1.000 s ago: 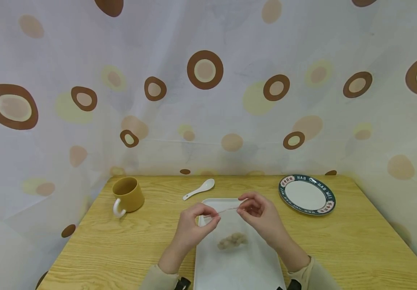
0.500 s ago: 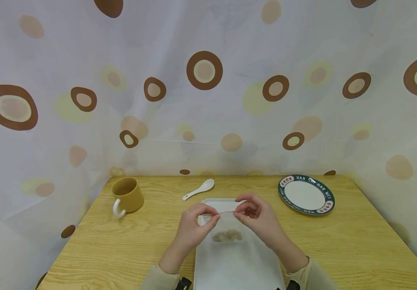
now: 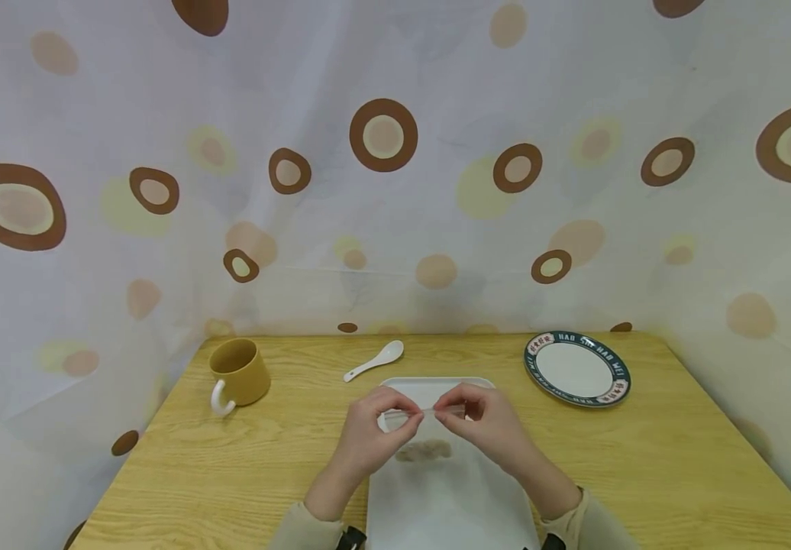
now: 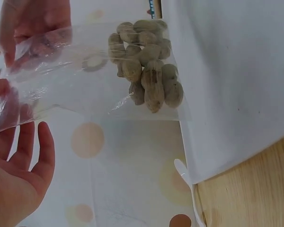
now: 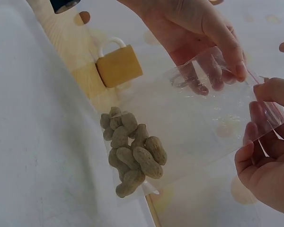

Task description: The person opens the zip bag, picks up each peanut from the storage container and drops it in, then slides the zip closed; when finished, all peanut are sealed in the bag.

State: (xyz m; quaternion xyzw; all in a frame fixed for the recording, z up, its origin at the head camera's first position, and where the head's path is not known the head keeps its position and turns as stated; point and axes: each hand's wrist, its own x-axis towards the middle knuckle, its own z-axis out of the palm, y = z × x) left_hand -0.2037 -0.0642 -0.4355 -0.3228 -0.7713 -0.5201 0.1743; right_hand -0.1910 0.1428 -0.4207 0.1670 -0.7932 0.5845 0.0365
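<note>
A clear zip-lock bag hangs between my two hands, with several unshelled peanuts gathered at its bottom. My left hand pinches the top edge between thumb and fingers. Close beside it, my right hand pinches the same zip edge, and the fingertips of both hands nearly meet. In the left wrist view the plastic spreads flat from the hands down to the peanuts. A white tray lies under the hanging bag.
A mustard mug with a white handle stands at the left. Behind the tray rests a white spoon. A green-rimmed plate lies at the right of the wooden table. A spotted curtain encloses the back and sides.
My right hand has moved left and slightly down along the zip edge, closer to my left hand. The hanging peanuts have shifted a little left. My left hand stays nearly in place.
</note>
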